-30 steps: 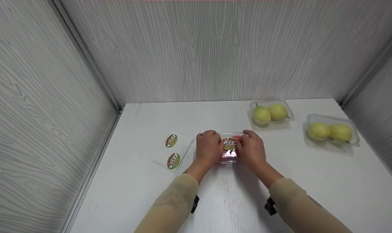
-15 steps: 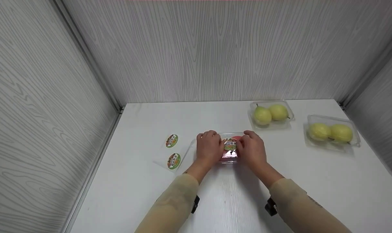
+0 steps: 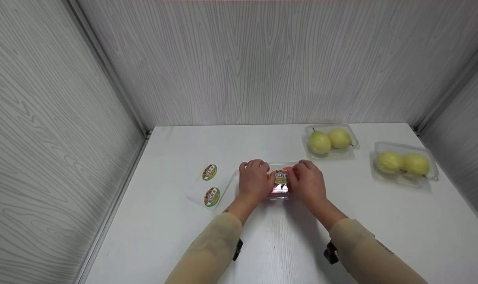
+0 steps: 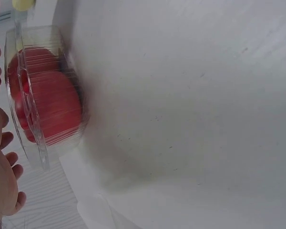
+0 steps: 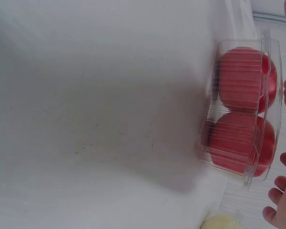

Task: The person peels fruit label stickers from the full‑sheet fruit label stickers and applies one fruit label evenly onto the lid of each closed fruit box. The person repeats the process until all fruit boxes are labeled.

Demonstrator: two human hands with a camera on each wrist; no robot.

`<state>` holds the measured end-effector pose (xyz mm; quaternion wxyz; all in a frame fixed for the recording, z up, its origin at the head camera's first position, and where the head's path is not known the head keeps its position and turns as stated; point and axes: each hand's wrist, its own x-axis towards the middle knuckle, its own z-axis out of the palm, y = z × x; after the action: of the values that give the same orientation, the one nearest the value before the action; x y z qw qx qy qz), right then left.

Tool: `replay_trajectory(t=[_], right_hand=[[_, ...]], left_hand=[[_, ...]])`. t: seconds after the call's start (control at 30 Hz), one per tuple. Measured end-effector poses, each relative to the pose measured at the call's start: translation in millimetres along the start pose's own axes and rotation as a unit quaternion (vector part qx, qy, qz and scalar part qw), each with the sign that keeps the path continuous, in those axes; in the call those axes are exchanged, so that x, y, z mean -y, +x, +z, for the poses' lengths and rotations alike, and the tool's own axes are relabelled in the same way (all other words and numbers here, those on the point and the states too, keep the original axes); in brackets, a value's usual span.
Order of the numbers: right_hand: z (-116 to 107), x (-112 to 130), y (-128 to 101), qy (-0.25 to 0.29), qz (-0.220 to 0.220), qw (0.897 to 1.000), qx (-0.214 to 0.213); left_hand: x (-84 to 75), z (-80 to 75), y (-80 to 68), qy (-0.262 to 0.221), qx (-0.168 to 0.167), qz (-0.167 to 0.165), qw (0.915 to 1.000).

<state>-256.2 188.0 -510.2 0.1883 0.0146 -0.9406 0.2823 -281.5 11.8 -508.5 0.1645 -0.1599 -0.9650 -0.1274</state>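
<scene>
A clear plastic clamshell box (image 3: 279, 198) stands on the white table between my hands. Two red apples (image 5: 240, 78) show through its ribbed wall in the right wrist view. On its lid lies an oval fruit label (image 3: 281, 176). My left hand (image 3: 255, 180) rests over the lid's left side, its thumb at the label's left edge. From the right, my right hand (image 3: 309, 182) reaches over the lid, its thumb touching near the label's right edge. Both wrist views show the other fingers (image 4: 12, 162) loosely bent above the lid, not wrapped round the box.
Left of the box lies a clear backing sheet (image 3: 197, 197) with two more oval labels (image 3: 212, 196). Toward the back right stand two clear boxes of yellow-green pears, one pear pair (image 3: 340, 139) farther back and another pair (image 3: 415, 164) near the right edge. Grey wood-grain panels (image 3: 239, 63) enclose the table.
The head view has tipped slightly, so everything sits a little lower. Both hands stay over the lid with their thumbs at the label; only tiny finger shifts show.
</scene>
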Motion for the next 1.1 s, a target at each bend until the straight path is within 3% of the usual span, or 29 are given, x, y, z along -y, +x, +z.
replay_trajectory(t=[0.3, 0.53, 0.7, 1.1], right_hand=[[7.0, -9.0, 6.3, 0.022, 0.048, 0.997, 0.052], [15.4, -17.5, 11.8, 0.025, 0.071, 0.992, 0.096], [17.9, -18.7, 11.5, 0.025, 0.075, 0.992, 0.095], [18.6, -16.7, 11.7, 0.004, 0.075, 0.994, 0.076]], left_hand=[[10.7, 16.0, 5.7, -0.044, -0.021, -0.014, 0.9987], [13.2, 26.2, 8.3, -0.060, 0.001, -0.028, 0.9978], [13.7, 28.4, 9.1, -0.061, -0.001, -0.028, 0.9978], [13.1, 33.8, 10.6, -0.074, -0.045, -0.039, 0.9954]])
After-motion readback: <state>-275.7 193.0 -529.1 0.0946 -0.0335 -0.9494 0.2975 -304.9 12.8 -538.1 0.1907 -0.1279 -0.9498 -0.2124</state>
